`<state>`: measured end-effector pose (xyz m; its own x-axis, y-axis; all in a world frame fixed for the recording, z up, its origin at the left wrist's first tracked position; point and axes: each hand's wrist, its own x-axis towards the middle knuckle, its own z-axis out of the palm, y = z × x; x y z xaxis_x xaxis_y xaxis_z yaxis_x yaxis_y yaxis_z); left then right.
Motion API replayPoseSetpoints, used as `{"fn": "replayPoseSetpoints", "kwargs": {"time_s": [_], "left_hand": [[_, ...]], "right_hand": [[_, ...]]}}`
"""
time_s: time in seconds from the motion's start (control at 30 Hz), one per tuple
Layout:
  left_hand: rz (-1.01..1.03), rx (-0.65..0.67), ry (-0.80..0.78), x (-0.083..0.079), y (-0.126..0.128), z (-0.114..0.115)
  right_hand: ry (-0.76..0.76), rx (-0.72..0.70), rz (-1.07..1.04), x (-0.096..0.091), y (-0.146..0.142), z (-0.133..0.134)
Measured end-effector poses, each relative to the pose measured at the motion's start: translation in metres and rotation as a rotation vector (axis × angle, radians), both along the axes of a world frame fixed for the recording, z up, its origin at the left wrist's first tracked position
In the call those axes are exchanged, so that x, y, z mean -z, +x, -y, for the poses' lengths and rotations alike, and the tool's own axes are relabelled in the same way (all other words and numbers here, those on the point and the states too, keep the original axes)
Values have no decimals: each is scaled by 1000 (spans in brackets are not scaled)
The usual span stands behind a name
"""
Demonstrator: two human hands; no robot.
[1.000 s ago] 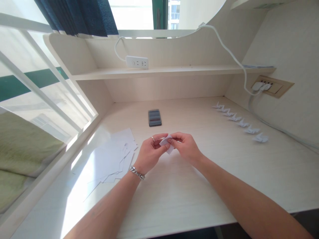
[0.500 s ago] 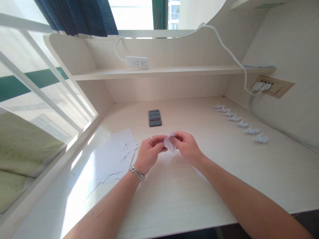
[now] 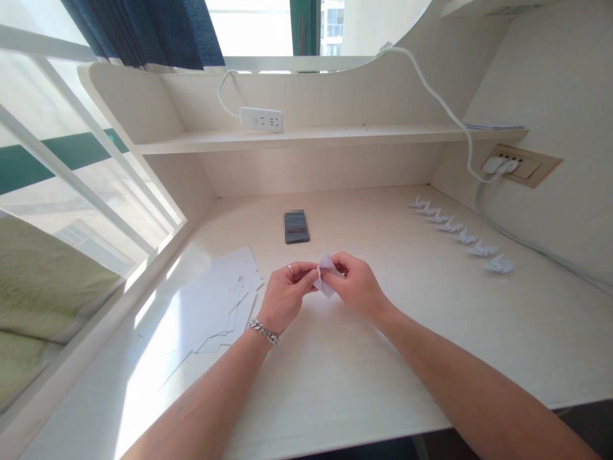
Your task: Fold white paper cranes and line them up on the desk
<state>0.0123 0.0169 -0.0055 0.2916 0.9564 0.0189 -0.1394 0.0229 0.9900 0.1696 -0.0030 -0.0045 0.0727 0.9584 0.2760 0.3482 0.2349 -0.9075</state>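
A small folded white paper (image 3: 326,287) is held between my two hands, a little above the desk (image 3: 345,383). My left hand (image 3: 286,291) pinches its left side between thumb and fingers; a ring and a chain bracelet are on this arm. At the paper's right side is my right hand (image 3: 358,281), closed on it, with the thumb inside the opened fold. Several folded paper cranes (image 3: 465,236) stand in a slanting row at the right. Loose white paper sheets (image 3: 205,306) lie overlapping to the left of my left hand.
A dark phone-like object (image 3: 296,227) lies beyond my hands. A shelf (image 3: 325,135) runs along the back and carries a white power strip (image 3: 261,119). A white cable (image 3: 438,96) hangs down to a wall socket (image 3: 522,166) at the right. White rails (image 3: 90,134) border the left side.
The folded paper has been spread wider, and my right thumb has moved into its fold. My left hand keeps its pinch. The whole view has shifted slightly.
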Motion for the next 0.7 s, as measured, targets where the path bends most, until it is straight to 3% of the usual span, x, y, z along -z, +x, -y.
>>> {"fn": "replayPoseSetpoints", "kwargs": {"time_s": [0.13,0.33,0.7], "left_hand": [[27,-1,-18,0,-1,-1],[76,-39,-58,-1,-2,-2],[-46,-84,-77,-4,-1,-1]], "right_hand": [[4,-24,-40,0,1,0],[-44,-182,-252,-1,3,-6],[-116,-226,-302,1,3,-6]]}}
